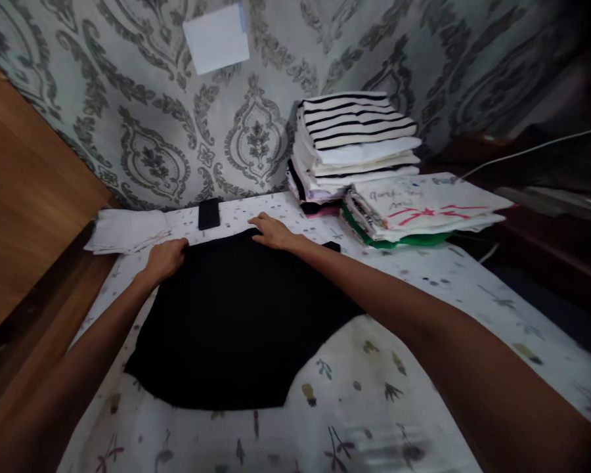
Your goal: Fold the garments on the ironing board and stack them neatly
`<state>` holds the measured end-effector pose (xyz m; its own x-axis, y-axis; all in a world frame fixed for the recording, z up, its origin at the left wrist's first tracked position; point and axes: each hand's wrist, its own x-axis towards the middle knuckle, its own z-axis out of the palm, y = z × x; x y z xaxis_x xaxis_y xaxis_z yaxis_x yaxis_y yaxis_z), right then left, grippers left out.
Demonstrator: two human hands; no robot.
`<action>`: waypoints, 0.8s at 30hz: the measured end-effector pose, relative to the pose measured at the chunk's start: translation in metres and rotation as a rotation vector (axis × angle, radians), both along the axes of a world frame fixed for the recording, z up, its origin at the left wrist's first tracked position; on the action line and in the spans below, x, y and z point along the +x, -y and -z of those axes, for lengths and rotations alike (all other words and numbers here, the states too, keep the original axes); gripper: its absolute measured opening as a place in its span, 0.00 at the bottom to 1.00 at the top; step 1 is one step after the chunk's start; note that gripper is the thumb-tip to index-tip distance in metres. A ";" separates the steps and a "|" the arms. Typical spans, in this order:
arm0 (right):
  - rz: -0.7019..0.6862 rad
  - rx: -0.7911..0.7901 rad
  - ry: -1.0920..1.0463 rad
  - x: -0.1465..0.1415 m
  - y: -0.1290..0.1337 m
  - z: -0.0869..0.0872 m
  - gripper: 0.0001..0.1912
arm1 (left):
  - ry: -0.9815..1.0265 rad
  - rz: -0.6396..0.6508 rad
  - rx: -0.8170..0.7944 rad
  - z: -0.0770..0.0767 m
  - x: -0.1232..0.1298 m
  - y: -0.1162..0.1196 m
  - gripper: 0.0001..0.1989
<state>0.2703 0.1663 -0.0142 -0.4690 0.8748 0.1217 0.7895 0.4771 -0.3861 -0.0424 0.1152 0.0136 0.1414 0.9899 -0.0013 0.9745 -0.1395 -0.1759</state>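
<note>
A black cloth garment (pixel 236 322) lies spread flat on the bed sheet (pixel 354 420), its far edge nearly straight and its near edge curved. What kind of garment it is I cannot tell for certain. My left hand (pixel 166 259) is closed on its far left corner, fingers curled around the fabric. At the middle of the far edge rests my right hand (pixel 272 232), index finger stretched out to the left and thumb apart from it, touching the cloth. My right forearm crosses over the garment's right part and hides some of it.
Beyond the garment lies a black phone (pixel 209 213). Folded white cloth (pixel 128 230) sits at the far left beside a wooden panel (pixel 24 197). Far right are a tall stack of folded clothes (pixel 357 141) and a lower stack (pixel 423 203). A patterned wall (pixel 152 131) closes the back.
</note>
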 end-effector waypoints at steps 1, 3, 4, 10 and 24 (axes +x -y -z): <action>0.004 -0.026 0.030 -0.007 -0.008 0.000 0.25 | 0.026 -0.030 0.001 -0.001 -0.010 -0.007 0.17; 0.018 -0.076 0.066 -0.014 -0.022 -0.001 0.18 | 0.113 -0.055 -0.013 -0.002 -0.027 -0.022 0.16; 0.025 -0.091 0.073 -0.016 -0.028 -0.002 0.14 | 0.160 -0.054 -0.030 -0.001 -0.034 -0.029 0.15; 0.083 -0.116 0.051 -0.019 -0.042 -0.012 0.06 | 0.287 -0.031 -0.102 0.011 -0.055 -0.051 0.12; 0.193 -0.153 -0.202 -0.014 0.006 -0.020 0.04 | 0.808 -0.230 -0.056 0.005 -0.063 -0.008 0.08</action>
